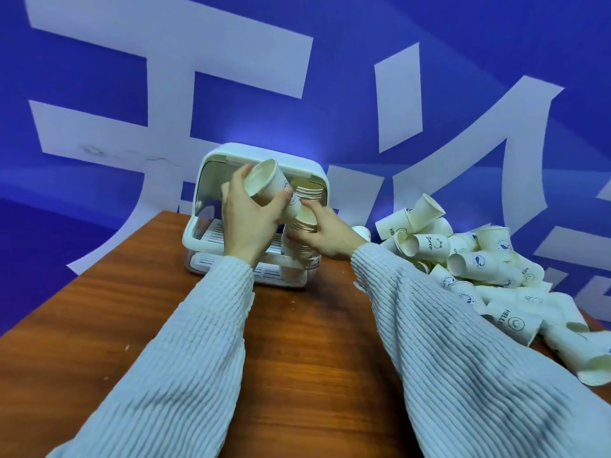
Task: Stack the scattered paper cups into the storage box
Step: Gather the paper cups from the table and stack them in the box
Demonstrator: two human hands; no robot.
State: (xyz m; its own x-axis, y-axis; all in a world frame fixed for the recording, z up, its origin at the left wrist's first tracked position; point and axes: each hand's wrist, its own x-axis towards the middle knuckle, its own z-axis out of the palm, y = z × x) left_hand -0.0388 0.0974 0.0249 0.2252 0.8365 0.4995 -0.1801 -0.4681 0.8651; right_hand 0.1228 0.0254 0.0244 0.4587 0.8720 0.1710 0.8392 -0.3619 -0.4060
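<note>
Head view shows the left hand [251,214] wrapped around a single paper cup [269,185], thumb on the near side and fingers curled behind it, the cup tipped so that its open mouth faces up and to the left and its base points down toward the stack [301,239]. That tilt looks chosen to bring the base in line with the top of the nested cups, so the cup can be slid in at the stack's own lean. The right hand [325,234] grips the stack from the right, fingers closed around its middle rims, most likely to steady it and keep it from toppling or sliding while the new cup goes on. The stack stands at the right front of the storage box [211,166], a white box with a slatted floor and an opening toward the person; a second run of nested rims shows behind the held cup, deeper inside. The box sits on the wooden table [139,312], near its far edge. To the right, well apart from the box, lies the heap of loose cups [479,259], most of them on their sides, so much of the task remains. Both forearms wear ribbed pale sleeves [185,352].
</note>
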